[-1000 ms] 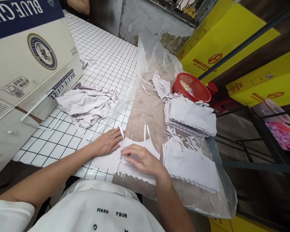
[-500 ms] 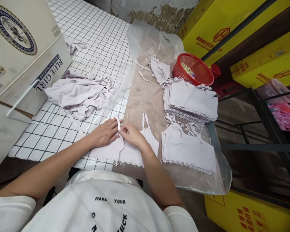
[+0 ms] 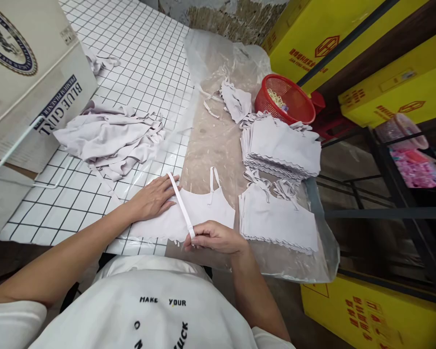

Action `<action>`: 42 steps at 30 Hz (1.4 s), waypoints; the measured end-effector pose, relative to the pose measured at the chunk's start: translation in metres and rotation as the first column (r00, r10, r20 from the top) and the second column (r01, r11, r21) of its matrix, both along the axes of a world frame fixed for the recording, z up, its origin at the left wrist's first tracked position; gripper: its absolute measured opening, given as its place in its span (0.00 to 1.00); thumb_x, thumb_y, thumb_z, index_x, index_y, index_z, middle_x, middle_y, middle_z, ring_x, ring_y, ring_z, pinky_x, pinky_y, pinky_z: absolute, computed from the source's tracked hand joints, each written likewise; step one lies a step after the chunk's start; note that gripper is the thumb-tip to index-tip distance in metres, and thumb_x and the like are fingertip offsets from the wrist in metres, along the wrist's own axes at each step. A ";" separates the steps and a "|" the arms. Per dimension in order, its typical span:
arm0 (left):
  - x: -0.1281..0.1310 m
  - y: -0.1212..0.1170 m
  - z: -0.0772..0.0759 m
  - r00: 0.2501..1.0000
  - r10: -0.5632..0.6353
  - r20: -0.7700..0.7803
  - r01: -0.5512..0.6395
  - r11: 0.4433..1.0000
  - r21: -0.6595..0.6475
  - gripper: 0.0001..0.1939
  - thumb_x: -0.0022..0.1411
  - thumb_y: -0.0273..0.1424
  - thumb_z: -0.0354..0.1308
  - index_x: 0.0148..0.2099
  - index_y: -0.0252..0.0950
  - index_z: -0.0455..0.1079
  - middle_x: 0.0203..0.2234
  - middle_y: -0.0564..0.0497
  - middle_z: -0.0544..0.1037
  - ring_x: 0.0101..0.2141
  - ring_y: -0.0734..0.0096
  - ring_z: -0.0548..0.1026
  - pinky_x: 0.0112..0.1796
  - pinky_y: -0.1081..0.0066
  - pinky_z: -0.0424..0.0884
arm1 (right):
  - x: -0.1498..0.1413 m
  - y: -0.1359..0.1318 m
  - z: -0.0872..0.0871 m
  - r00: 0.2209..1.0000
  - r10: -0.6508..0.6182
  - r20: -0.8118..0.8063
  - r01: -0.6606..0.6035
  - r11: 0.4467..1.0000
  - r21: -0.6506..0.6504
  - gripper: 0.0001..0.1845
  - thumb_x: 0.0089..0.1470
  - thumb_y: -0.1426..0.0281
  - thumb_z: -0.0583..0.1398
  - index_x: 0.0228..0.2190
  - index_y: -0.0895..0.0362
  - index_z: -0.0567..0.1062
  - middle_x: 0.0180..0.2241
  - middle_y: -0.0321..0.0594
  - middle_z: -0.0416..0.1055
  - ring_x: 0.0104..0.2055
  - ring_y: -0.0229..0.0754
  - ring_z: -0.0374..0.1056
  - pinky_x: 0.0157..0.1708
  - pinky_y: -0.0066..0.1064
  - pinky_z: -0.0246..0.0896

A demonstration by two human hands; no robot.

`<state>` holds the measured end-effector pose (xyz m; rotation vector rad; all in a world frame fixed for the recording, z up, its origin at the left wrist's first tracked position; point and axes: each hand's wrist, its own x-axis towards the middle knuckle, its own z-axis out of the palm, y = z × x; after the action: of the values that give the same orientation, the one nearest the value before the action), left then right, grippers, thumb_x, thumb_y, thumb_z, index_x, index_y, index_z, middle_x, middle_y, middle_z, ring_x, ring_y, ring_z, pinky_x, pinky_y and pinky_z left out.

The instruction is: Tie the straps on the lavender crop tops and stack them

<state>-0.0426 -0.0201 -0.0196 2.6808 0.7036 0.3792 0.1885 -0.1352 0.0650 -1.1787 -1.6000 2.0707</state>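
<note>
A pale lilac camisole top [image 3: 203, 211] lies flat at the near edge of the table. My left hand [image 3: 153, 198] rests flat on its left part, fingers stretched out. My right hand [image 3: 212, 237] pinches the end of one shoulder strap [image 3: 181, 206] and holds it taut, drawn diagonally across the garment from its top left corner. The other strap [image 3: 213, 178] lies looped at the top.
Two stacks of folded tops sit to the right [image 3: 279, 218] [image 3: 283, 148] on a clear plastic sheet [image 3: 218, 140]. A loose heap of garments [image 3: 109, 138] lies left on the gridded table [image 3: 145, 63]. A red basket [image 3: 285, 99], cardboard box [image 3: 25, 82] and yellow boxes [image 3: 312, 39] surround.
My right hand has taken the strap near the garment's top and drawn it down toward me across the fabric. My left hand stays pressed on the left part.
</note>
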 end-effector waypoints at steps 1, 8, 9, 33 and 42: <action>0.000 0.000 0.000 1.000 -0.004 0.005 0.004 1.000 0.003 0.24 0.72 0.40 0.46 0.65 0.38 0.60 0.67 0.39 0.58 0.67 0.47 0.55 0.61 0.47 0.59 | 0.003 -0.001 0.001 1.000 0.028 -0.008 -0.028 0.999 0.041 0.24 0.61 0.52 0.57 0.39 0.58 0.81 0.36 0.44 0.79 0.38 0.41 0.73 0.39 0.31 0.67; 0.002 0.000 0.001 1.000 -0.001 0.010 0.001 1.000 -0.014 0.25 0.71 0.39 0.47 0.67 0.37 0.58 0.67 0.37 0.58 0.66 0.45 0.55 0.61 0.45 0.59 | 0.019 0.007 0.010 0.998 -0.033 -0.043 0.044 0.963 0.267 0.23 0.59 0.50 0.59 0.35 0.57 0.83 0.37 0.43 0.74 0.39 0.41 0.71 0.42 0.34 0.67; 0.001 0.001 0.001 1.000 -0.002 0.019 0.003 1.000 -0.018 0.26 0.71 0.39 0.47 0.66 0.37 0.58 0.66 0.37 0.59 0.66 0.45 0.56 0.61 0.45 0.59 | 0.019 0.012 0.010 0.992 -0.108 -0.058 0.120 0.951 0.286 0.22 0.58 0.51 0.60 0.34 0.56 0.83 0.35 0.42 0.73 0.37 0.41 0.70 0.41 0.34 0.66; 0.001 -0.010 0.025 0.955 0.260 0.143 -0.181 0.892 -0.415 0.05 0.62 0.32 0.57 0.40 0.37 0.70 0.32 0.51 0.76 0.35 0.64 0.71 0.45 0.59 0.62 | -0.019 0.069 -0.059 0.901 -0.434 -0.028 0.398 0.797 0.455 0.11 0.59 0.62 0.60 0.31 0.57 0.74 0.31 0.37 0.69 0.33 0.38 0.64 0.34 0.30 0.59; 0.002 -0.008 0.028 0.951 0.286 0.114 -0.193 0.844 -0.501 0.09 0.61 0.33 0.57 0.43 0.39 0.73 0.32 0.51 0.78 0.38 0.62 0.72 0.48 0.57 0.62 | -0.019 0.068 -0.052 0.939 -0.334 0.078 0.205 0.729 0.653 0.11 0.60 0.70 0.58 0.26 0.56 0.66 0.26 0.33 0.61 0.29 0.36 0.58 0.30 0.28 0.53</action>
<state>-0.0408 -0.0285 0.0086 2.0591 0.9405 0.4407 0.1699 -0.0671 0.0130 -1.2631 -1.8615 1.0958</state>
